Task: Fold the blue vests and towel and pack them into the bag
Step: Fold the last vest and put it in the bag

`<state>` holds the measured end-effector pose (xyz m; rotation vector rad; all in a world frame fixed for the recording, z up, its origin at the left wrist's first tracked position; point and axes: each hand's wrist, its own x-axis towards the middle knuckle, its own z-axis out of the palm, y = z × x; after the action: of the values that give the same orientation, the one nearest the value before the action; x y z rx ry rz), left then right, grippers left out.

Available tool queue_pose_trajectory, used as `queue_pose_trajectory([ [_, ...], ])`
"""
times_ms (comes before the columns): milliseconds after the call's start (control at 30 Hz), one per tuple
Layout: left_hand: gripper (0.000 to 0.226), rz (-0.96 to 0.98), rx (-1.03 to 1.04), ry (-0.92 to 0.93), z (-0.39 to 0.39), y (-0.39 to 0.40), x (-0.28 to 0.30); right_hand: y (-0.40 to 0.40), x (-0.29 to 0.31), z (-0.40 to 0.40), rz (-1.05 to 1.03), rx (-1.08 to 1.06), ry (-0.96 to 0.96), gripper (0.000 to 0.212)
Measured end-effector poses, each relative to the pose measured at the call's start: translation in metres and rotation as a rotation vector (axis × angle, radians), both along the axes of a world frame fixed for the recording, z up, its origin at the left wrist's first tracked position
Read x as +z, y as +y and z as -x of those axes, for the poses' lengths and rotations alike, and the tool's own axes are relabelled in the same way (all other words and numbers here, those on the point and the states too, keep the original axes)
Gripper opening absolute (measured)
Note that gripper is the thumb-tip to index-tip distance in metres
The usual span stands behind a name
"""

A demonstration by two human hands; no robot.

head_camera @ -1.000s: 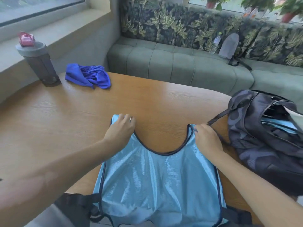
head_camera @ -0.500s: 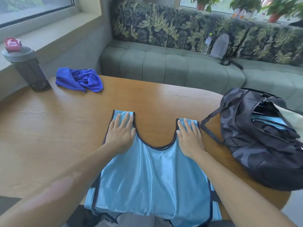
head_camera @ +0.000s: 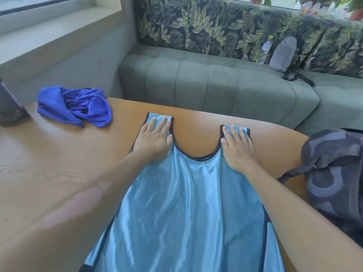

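Note:
A light blue vest [head_camera: 186, 203] with dark trim lies spread on the wooden table [head_camera: 49, 173], its lower part hanging over the near edge. My left hand [head_camera: 154, 139] presses flat on its left shoulder strap. My right hand [head_camera: 238, 147] presses flat on the right strap. A crumpled dark blue towel [head_camera: 75, 106] lies at the table's far left. The dark patterned bag [head_camera: 334, 173] stands at the right edge, partly cut off by the frame.
A dark bottle [head_camera: 9, 108] stands at the far left of the table. Behind the table runs a green sofa [head_camera: 206, 85] with a leaf-print back, holding a grey pouch [head_camera: 282, 54] and a water bottle [head_camera: 264, 51].
My hands went from gripping the straps to lying flat on them, and they slid the vest farther across the table. The view has shifted right and down.

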<state>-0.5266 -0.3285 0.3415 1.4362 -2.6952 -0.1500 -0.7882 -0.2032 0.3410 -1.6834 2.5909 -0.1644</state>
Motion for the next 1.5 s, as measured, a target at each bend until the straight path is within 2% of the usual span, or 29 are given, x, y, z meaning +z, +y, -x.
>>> queue_pose_trajectory([
  [200, 0.061, 0.007, 0.004, -0.007, 0.027, -0.056, 0.001, -0.057, 0.0, 0.028, -0.008, -0.017, 0.0, 0.057],
  [367, 0.061, -0.041, -0.012, 0.003, 0.032, -0.073, 0.004, -0.067, 0.002, 0.034, 0.0, -0.015, -0.039, 0.055],
  [500, 0.057, -0.192, -0.035, 0.152, 0.027, -0.081, 0.019, -0.06, 0.014, 0.033, 0.186, 0.002, -0.137, 0.052],
  [567, 0.055, -0.163, -0.026, 0.186, 0.019, -0.075, 0.028, -0.053, 0.025, 0.028, 0.261, -0.01, -0.159, 0.049],
  [667, 0.059, -0.143, 0.005, 0.216, 0.002, -0.041, 0.036, -0.034, 0.04, 0.009, 0.28, -0.029, -0.213, 0.047],
  [800, 0.059, -0.271, 0.055, 0.291, -0.018, 0.047, 0.04, 0.022, 0.046, -0.045, 0.277, -0.063, -0.354, 0.053],
  [900, 0.06, -0.31, 0.033, 0.267, -0.038, 0.122, 0.039, 0.081, 0.042, -0.095, 0.234, -0.069, -0.442, 0.061],
  [1067, 0.065, -0.19, 0.04, 0.098, -0.08, 0.184, 0.029, 0.149, 0.027, -0.134, 0.115, -0.043, -0.351, 0.067],
  [1200, 0.085, -0.154, 0.041, 0.03, -0.119, 0.184, 0.02, 0.183, 0.018, -0.128, 0.018, -0.01, -0.227, 0.07],
  [1500, 0.078, -0.079, -0.075, -0.024, -0.164, 0.166, 0.02, 0.223, 0.022, -0.071, -0.107, 0.076, -0.09, 0.092],
])
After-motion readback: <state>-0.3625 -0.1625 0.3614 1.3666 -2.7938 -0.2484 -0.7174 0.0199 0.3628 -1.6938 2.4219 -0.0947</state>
